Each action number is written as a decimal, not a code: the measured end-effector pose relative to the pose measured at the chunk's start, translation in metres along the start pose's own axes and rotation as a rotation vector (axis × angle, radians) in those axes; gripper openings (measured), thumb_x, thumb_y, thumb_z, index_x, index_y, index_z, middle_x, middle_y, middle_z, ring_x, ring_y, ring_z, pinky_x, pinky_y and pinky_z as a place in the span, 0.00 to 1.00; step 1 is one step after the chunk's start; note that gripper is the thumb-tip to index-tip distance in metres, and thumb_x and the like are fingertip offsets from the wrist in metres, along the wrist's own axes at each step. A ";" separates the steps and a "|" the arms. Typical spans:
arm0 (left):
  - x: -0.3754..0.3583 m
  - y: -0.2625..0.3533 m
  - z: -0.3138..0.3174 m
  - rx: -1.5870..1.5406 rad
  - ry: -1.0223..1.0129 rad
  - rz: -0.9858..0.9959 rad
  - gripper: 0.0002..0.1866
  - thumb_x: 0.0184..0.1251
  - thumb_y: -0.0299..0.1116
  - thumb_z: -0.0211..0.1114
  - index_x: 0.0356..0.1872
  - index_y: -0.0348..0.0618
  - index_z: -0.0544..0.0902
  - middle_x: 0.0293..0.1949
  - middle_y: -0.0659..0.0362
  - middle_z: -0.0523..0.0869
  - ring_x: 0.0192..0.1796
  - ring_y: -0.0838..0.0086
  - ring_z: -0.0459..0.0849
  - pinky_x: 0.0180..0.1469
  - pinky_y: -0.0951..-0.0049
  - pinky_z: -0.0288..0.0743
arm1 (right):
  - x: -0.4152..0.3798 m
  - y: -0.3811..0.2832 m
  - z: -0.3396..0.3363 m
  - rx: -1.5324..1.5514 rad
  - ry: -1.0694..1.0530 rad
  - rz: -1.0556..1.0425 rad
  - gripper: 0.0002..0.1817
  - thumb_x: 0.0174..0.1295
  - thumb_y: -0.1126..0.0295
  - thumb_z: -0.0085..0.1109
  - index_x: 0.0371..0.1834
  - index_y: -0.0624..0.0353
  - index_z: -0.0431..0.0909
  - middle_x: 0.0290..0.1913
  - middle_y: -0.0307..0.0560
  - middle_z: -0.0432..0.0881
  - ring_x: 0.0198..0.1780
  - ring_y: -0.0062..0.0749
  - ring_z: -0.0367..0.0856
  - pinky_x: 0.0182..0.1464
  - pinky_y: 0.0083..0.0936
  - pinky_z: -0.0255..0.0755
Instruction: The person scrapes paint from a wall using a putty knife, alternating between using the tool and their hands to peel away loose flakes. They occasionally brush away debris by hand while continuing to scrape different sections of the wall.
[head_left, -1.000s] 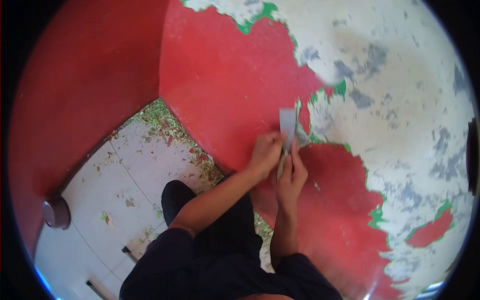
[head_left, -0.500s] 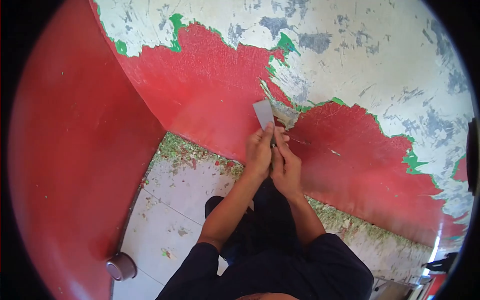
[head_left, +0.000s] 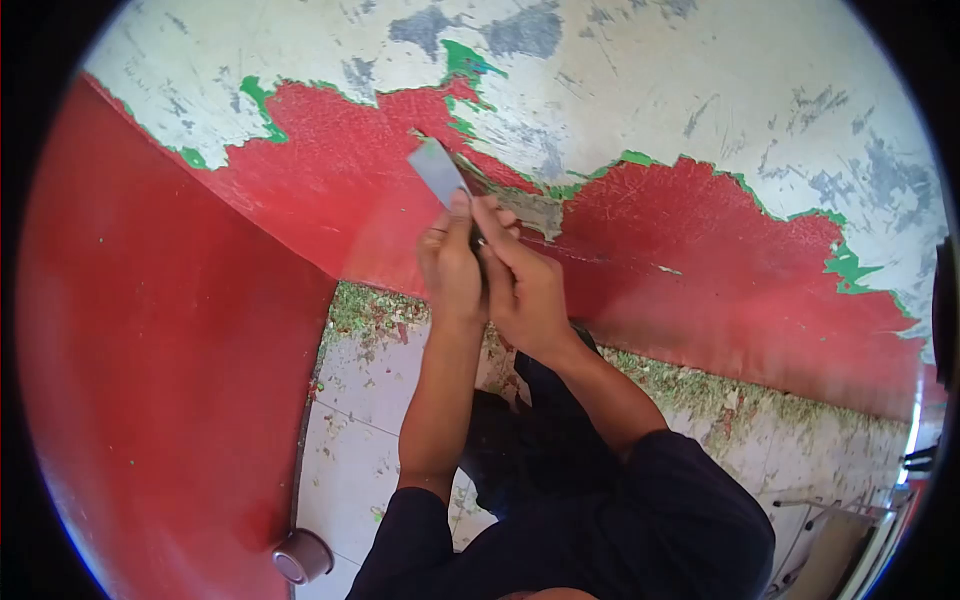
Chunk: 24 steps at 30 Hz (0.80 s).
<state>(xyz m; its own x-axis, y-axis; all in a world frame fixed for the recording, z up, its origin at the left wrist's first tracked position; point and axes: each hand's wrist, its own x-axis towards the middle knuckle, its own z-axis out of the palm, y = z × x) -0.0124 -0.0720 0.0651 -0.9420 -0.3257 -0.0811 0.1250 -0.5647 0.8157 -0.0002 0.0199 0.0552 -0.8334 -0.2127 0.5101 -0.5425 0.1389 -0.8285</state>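
Observation:
Both hands grip one paint scraper (head_left: pixel 437 172), its flat grey blade pointing up and left against the wall. My left hand (head_left: pixel 455 265) is closed around the handle, thumb up near the blade's base. My right hand (head_left: pixel 525 290) closes on the handle from the other side; most of the handle is hidden between the hands. The blade meets red paint (head_left: pixel 350 190) beside a ragged torn edge. Right of the blade, a strip of bared greyish wall (head_left: pixel 535 212) shows under the lifted paint. Green paint (head_left: pixel 462 62) lines the border with the whitish scraped wall (head_left: pixel 640 100).
Paint flakes (head_left: pixel 375 310) lie along the wall's foot on the pale tiled floor (head_left: pixel 350 385). A second red wall (head_left: pixel 180 380) meets this one at a corner on the left. A brownish-pink pot (head_left: pixel 303 556) sits at its base. A metal-legged piece of furniture (head_left: pixel 840 545) stands at lower right.
The camera view has shifted. Both hands have moved the scraper up and left along the torn paint edge, and more bare wall shows to the right of the blade.

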 end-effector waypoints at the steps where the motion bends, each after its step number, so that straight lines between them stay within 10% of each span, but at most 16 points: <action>1: 0.001 0.005 0.000 -0.002 0.021 0.029 0.22 0.80 0.45 0.52 0.41 0.31 0.82 0.34 0.51 0.87 0.34 0.72 0.85 0.38 0.73 0.81 | 0.002 -0.005 0.003 0.016 -0.021 0.015 0.25 0.67 0.80 0.51 0.69 0.60 0.71 0.47 0.66 0.83 0.47 0.51 0.87 0.46 0.30 0.78; 24: -0.015 -0.032 -0.007 0.127 -0.089 -0.148 0.22 0.80 0.45 0.51 0.43 0.32 0.81 0.36 0.50 0.88 0.35 0.71 0.86 0.40 0.71 0.83 | -0.036 0.016 -0.022 -0.010 0.024 0.088 0.26 0.66 0.79 0.49 0.70 0.56 0.71 0.49 0.66 0.82 0.46 0.57 0.85 0.46 0.33 0.79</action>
<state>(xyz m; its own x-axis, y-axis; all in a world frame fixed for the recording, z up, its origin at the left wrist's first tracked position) 0.0000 -0.0543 0.0366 -0.9717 -0.1744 -0.1594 -0.0522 -0.4995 0.8647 0.0188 0.0510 0.0292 -0.8801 -0.1756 0.4411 -0.4681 0.1658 -0.8680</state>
